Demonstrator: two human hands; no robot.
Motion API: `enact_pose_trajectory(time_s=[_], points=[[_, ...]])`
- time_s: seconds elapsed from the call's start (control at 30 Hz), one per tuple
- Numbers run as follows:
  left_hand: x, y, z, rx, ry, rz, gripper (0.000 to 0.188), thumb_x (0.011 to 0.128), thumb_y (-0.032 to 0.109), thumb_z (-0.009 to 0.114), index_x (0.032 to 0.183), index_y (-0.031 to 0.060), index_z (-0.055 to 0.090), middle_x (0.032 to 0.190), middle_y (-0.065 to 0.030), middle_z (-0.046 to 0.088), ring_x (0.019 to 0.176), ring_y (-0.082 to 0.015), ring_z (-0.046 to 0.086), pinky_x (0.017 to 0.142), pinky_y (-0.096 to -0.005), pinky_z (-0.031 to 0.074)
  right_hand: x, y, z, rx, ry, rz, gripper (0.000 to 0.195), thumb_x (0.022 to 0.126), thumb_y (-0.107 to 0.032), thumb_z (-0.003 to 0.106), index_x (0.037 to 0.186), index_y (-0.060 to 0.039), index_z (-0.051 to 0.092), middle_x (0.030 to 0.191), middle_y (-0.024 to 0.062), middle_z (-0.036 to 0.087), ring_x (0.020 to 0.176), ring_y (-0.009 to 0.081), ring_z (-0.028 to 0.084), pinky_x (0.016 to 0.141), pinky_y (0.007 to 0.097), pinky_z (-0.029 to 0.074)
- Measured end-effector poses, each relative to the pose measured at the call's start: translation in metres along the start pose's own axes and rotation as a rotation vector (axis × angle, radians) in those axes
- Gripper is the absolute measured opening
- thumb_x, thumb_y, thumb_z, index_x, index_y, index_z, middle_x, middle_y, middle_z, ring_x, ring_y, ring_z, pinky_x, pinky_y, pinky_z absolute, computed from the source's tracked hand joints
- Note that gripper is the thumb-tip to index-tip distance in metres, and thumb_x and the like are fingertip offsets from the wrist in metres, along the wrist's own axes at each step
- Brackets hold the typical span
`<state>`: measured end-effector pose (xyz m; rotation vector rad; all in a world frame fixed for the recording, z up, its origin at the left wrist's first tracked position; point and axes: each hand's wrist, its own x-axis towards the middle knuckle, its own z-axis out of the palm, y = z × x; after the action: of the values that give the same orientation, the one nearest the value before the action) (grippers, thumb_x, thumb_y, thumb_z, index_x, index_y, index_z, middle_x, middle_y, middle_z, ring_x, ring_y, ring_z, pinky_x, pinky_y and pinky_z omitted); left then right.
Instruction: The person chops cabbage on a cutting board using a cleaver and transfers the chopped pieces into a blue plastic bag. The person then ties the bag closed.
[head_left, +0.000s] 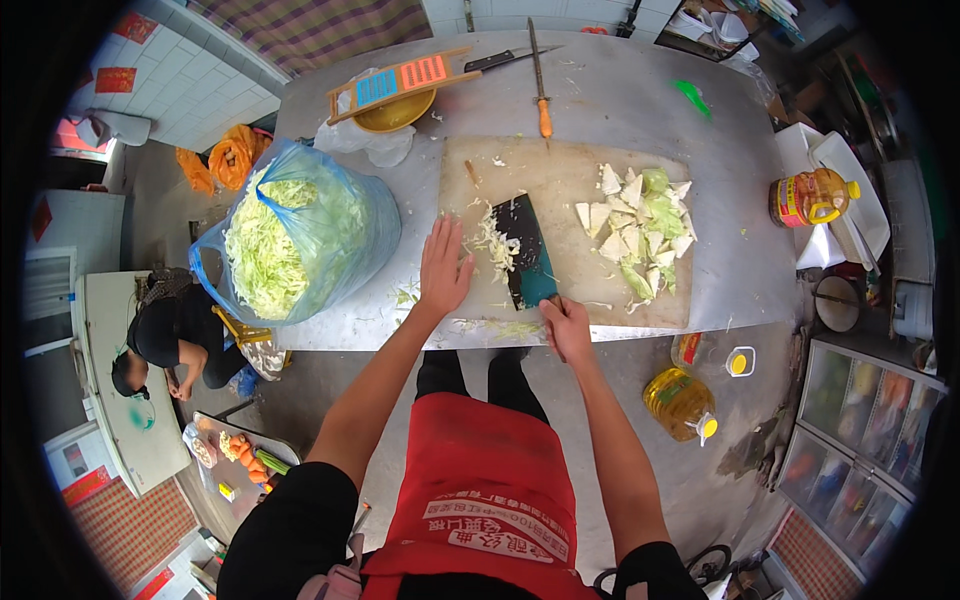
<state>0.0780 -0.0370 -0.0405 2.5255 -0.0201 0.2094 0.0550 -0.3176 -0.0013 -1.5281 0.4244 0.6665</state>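
Observation:
My right hand (568, 328) grips the handle of a cleaver (531, 255), whose broad dark blade lies flat over the cutting board (480, 161). Shredded cabbage (499, 244) clings along the blade's left edge. My left hand (444, 266) rests flat at the board's left edge, fingers extended, holding nothing. Cut cabbage core chunks and leaf pieces (637, 225) are heaped on the right part of the board. Left of my left hand stands a blue plastic bag (360, 225) filled with shredded cabbage (266, 247), its mouth partly open.
Behind the board lie a sharpening steel (542, 82), a knife (495, 61) and a wooden grater (401, 81) over a yellow bowl (395, 112). Oil jugs (679, 401) stand on the floor at right. Another person (176, 322) sits at left, near a small table with carrots (251, 457).

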Motion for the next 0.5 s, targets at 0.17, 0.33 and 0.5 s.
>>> enact_pose_trajectory(time_s=[0.17, 0.33, 0.5], points=[[0.047, -0.005, 0.013, 0.074, -0.017, 0.022, 0.065, 0.104, 0.037, 0.056, 0.161, 0.009, 0.042, 0.17, -0.0229, 0.03, 0.158, -0.0459, 0.023, 0.129, -0.0541, 0.019, -0.045, 0.029, -0.02, 0.058, 0.001, -0.03, 0.035, 0.104, -0.022, 0.066, 0.074, -0.0096, 0.051, 0.057, -0.0001, 0.05, 0.042, 0.0103, 0.046, 0.038, 0.0294, 0.036], [0.056, -0.005, 0.014, 0.204, -0.095, 0.138, 0.067, 0.103, 0.041, 0.057, 0.158, 0.0058, 0.044, 0.17, -0.0235, 0.029, 0.158, -0.0456, 0.022, 0.129, -0.0554, 0.018, -0.098, 0.08, -0.025, 0.348, 0.211, 0.012, 0.033, 0.105, -0.026, 0.064, 0.079, -0.009, 0.053, 0.06, 0.0034, 0.054, 0.04, 0.0143, 0.049, 0.037, 0.0299, 0.04], [0.024, 0.009, 0.013, 0.079, -0.202, 0.254, 0.075, 0.1, 0.044, 0.061, 0.155, -0.0042, 0.043, 0.169, -0.0276, 0.028, 0.158, -0.0464, 0.021, 0.129, -0.0558, 0.018, -0.102, 0.104, -0.002, 0.404, 0.361, -0.015, 0.034, 0.106, -0.024, 0.064, 0.077, -0.0107, 0.05, 0.057, 0.0018, 0.051, 0.04, 0.0123, 0.047, 0.036, 0.0291, 0.037]])
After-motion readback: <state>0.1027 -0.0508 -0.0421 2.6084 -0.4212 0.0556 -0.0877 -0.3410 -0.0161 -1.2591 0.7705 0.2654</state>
